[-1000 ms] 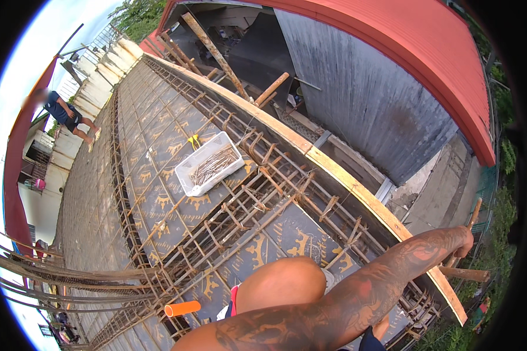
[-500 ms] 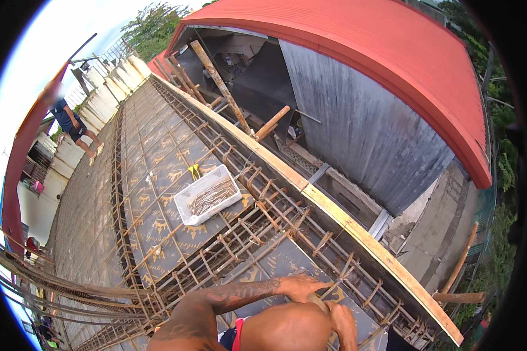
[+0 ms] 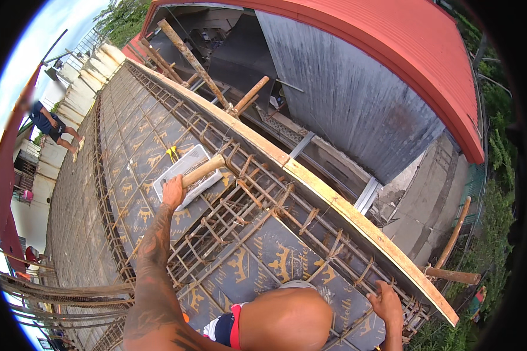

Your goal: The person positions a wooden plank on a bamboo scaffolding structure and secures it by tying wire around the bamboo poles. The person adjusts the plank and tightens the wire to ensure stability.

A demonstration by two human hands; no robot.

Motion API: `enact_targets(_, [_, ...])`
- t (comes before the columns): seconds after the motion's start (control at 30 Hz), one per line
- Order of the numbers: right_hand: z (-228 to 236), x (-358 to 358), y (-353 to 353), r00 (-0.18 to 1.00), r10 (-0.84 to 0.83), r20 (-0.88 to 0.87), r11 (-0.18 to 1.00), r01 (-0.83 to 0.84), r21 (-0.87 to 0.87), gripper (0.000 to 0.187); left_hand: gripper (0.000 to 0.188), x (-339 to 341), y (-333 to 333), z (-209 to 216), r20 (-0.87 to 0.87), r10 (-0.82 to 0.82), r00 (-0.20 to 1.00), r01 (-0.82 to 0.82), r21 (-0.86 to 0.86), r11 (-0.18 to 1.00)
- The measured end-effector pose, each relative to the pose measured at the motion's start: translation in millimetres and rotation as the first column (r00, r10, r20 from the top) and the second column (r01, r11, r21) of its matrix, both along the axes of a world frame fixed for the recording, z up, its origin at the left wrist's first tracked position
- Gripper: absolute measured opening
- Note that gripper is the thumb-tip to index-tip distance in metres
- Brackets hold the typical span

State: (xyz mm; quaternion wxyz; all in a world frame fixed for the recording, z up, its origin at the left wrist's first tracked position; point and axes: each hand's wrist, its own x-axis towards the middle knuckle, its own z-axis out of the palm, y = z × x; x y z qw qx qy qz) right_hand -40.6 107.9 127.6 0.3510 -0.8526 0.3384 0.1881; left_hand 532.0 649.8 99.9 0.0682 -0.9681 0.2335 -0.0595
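My left hand (image 3: pixel 173 192) is stretched forward and closed around a thick wooden handle (image 3: pixel 204 169). The handle points away to the right; any head on it is hidden by my hand. Beneath them lies a white plastic bin (image 3: pixel 204 186), partly covered, which holds thin brownish metal pieces. At the lower right, my right hand (image 3: pixel 386 304) has its fingers apart and loosely curled, with nothing visible in it. It is close to the tied rebar cage (image 3: pixel 334 251) along the edge. My bent knee (image 3: pixel 287 322) is between my arms, above dark printed formwork panels (image 3: pixel 257 251).
A rebar grid (image 3: pixel 152 128) covers the deck, with a rebar-lined trench (image 3: pixel 228 219) crossing it. A timber edge board (image 3: pixel 357 219) borders a drop beside a red-roofed building (image 3: pixel 357 35). Bundled bars (image 3: pixel 64 292) jut in at left. Another person (image 3: pixel 55 126) stands far left.
My left hand has moved from beside my knee forward and left to the bin, and now shows the wooden handle. My right hand has separated from it and shifted right. The view has tilted.
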Motion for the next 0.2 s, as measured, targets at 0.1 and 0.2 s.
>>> enact_targets(0.1, [51.2, -102.8, -28.7, 0.994, -0.016, -0.106, 0.999, 0.012, -0.04, 0.054, 0.049, 41.8, 21.7, -1.8, -0.174, 0.293, 0.94, -0.303, -0.037, 0.952])
enact_targets(0.2, [96.1, -206.6, -53.2, 0.947, -0.244, -0.207, 0.961, 0.209, -0.179, 0.061, 0.054, 42.8, -10.7, 2.2, -0.208, 0.475, 0.855, -0.482, 0.019, 0.876])
